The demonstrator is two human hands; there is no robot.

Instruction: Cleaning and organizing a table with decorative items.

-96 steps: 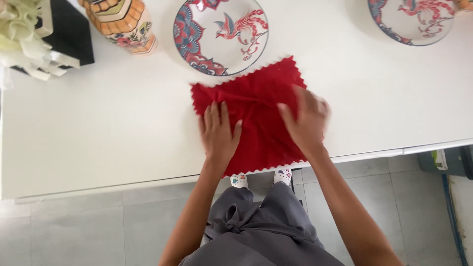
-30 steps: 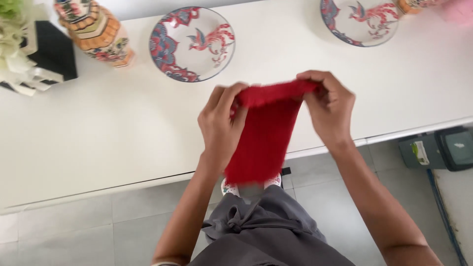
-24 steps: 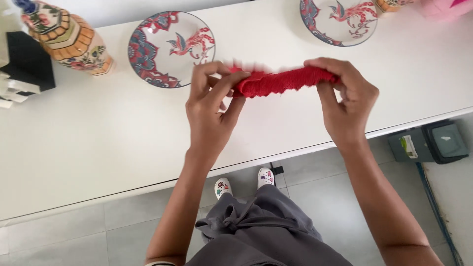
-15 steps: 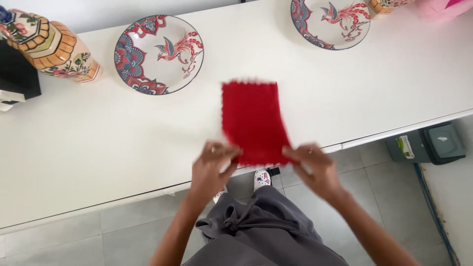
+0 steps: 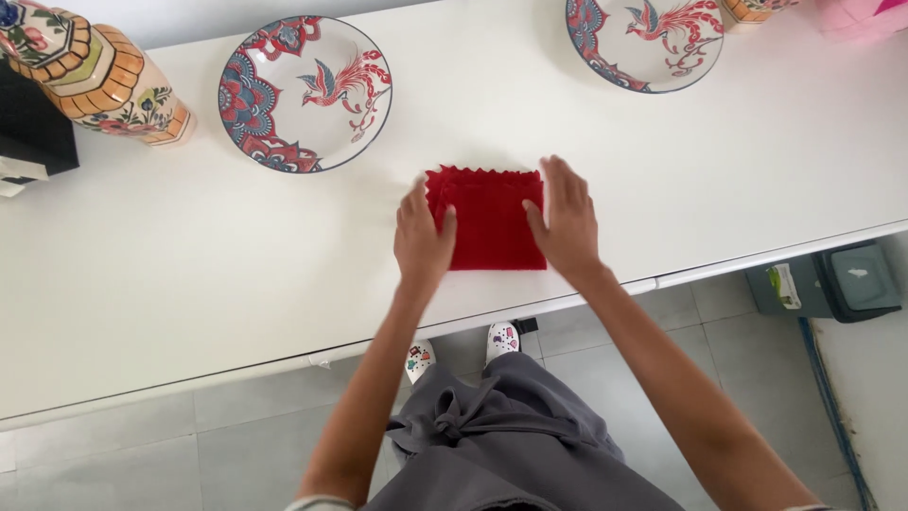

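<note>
Red cloth (image 5: pixel 489 227) lies under flat left hand (image 5: pixel 422 238) and right hand (image 5: pixel 565 222).

White table (image 5: pixel 189 274): folded red cloth (image 5: pixel 492 227) near front edge, two patterned plates (image 5: pixel 305 92) (image 5: pixel 645 38) and painted vase (image 5: pixel 95 80) along back.

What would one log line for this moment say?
left hand: flat on red cloth | right hand: flat on cloth | cloth: folded, on white table

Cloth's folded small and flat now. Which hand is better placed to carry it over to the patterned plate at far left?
Left, probably. The left hand rests on the red cloth's left edge, nearer that plate; the right hand presses the opposite edge.
</note>
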